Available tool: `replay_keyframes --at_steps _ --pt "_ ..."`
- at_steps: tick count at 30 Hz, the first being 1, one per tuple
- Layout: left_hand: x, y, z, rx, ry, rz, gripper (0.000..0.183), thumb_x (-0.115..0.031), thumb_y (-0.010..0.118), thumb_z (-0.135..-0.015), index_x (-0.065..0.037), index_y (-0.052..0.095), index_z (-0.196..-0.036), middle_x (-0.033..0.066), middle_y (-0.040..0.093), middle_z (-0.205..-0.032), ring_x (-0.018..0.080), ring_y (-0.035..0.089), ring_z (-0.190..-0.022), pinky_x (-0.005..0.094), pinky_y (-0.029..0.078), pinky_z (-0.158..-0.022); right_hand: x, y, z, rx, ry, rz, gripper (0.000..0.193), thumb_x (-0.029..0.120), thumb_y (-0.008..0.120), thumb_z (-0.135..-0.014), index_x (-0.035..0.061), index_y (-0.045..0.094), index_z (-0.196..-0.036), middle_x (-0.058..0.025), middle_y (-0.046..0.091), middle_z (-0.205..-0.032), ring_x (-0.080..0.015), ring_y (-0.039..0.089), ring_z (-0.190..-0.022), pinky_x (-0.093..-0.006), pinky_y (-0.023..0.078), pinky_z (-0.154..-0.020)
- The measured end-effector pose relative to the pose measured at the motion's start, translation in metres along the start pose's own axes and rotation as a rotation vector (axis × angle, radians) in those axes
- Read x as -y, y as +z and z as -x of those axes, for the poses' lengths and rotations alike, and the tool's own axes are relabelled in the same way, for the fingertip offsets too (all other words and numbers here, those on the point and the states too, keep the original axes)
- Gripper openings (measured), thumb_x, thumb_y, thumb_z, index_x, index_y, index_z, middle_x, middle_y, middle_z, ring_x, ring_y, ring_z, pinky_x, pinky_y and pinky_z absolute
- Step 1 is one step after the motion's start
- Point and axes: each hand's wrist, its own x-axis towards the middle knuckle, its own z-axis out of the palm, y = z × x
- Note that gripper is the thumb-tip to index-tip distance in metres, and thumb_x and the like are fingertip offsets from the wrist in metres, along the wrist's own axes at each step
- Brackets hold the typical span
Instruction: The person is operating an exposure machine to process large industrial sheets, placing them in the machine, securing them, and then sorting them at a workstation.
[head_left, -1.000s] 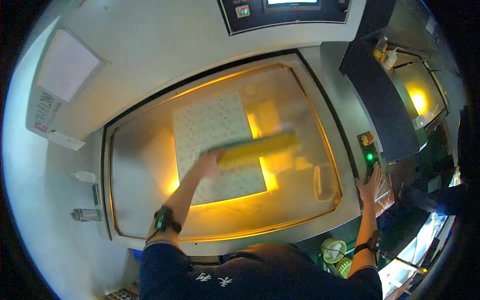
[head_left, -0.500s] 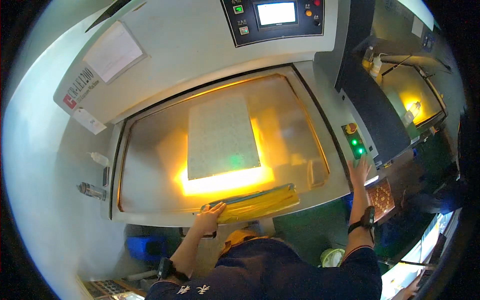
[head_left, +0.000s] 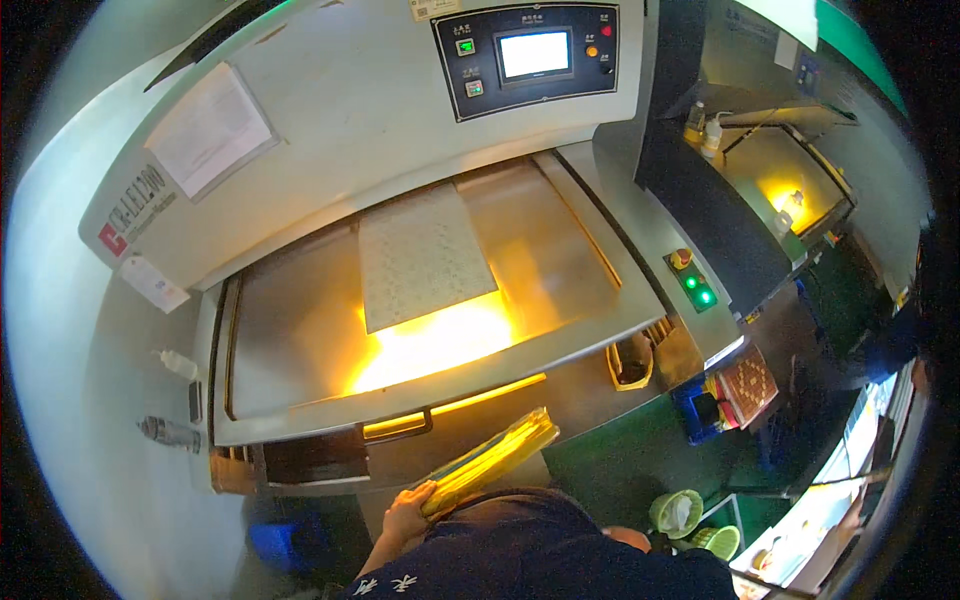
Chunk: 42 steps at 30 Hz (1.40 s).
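My left hand (head_left: 405, 515) is closed around the near end of a long yellow film-wrapped bundle (head_left: 490, 463), which has a bluish-grey strip along one edge. It is held at a slant in front of my body, apart from the machine. Only a small part of my right hand (head_left: 626, 538) shows beside my dark shirt, near a dark wristband; its fingers are hidden. Beyond the bundle, a pale grey rectangular panel (head_left: 425, 260) lies on the machine's bed (head_left: 295, 330). Bright yellow light glows along the panel's near edge, and its far end reaches the hood.
A large white hood (head_left: 340, 120) overhangs the bed, with a screen panel (head_left: 535, 52) on it. A button box (head_left: 690, 282) sits right of the bed. Bottles (head_left: 170, 433) stand at left. Green bins (head_left: 678, 512) are at lower right, near another person's arm (head_left: 850, 520).
The bed and panel have slid away from me under the hood, uncovering the space below. My right hand has left the button box. My left hand has drawn the bundle back off the bed's edge.
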Motion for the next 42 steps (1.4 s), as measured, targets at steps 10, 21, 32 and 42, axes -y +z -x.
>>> replay_keyframes --at_steps 10,21,32,42 --pt "0.115 0.004 -0.14 0.297 -0.11 -0.39 0.068 -0.024 0.061 -0.081 -0.04 0.038 -0.144 0.0028 0.038 -0.151 0.0309 0.041 -0.133 0.0584 0.041 -0.099 0.02 0.079 -0.175 -0.297 0.121 1.144 0.058 0.048 0.045 -0.097 0.0021 0.051 -0.133 -0.0201 0.05 -0.139 -0.031 0.049 -0.128 -0.0389 0.041 -0.103" --pt "0.216 0.072 -0.182 0.315 -0.135 -0.482 0.109 -0.022 0.078 -0.072 -0.019 0.007 -0.154 0.0138 0.004 -0.159 0.0383 0.019 -0.142 0.0617 0.036 -0.103 0.067 0.279 -0.051 -0.525 -0.053 0.502 0.05 0.034 0.059 -0.094 0.0056 0.051 -0.135 -0.0155 0.058 -0.131 -0.0288 0.057 -0.119 -0.0369 0.044 -0.101" --pt "0.188 -0.017 -0.248 0.176 -0.168 1.608 0.068 -0.046 0.058 -0.093 -0.008 0.032 -0.144 0.0123 0.038 -0.147 0.0298 0.04 -0.132 0.0523 0.041 -0.099 -0.244 0.293 0.066 -0.244 0.225 1.317 0.027 0.015 0.051 -0.09 0.0062 0.064 -0.112 -0.0157 0.066 -0.11 -0.0347 0.063 -0.103 -0.0409 0.051 -0.09" --pt "0.164 0.026 -0.163 -0.151 -0.439 2.048 0.044 -0.045 0.06 -0.09 -0.008 0.059 -0.113 0.0111 0.063 -0.104 0.0299 0.063 -0.087 0.0419 0.056 -0.074 -0.064 0.296 0.001 -0.727 -0.08 0.432 0.051 0.04 0.059 -0.091 0.0075 0.056 -0.13 -0.017 0.064 -0.122 -0.0315 0.062 -0.111 -0.0377 0.048 -0.095"
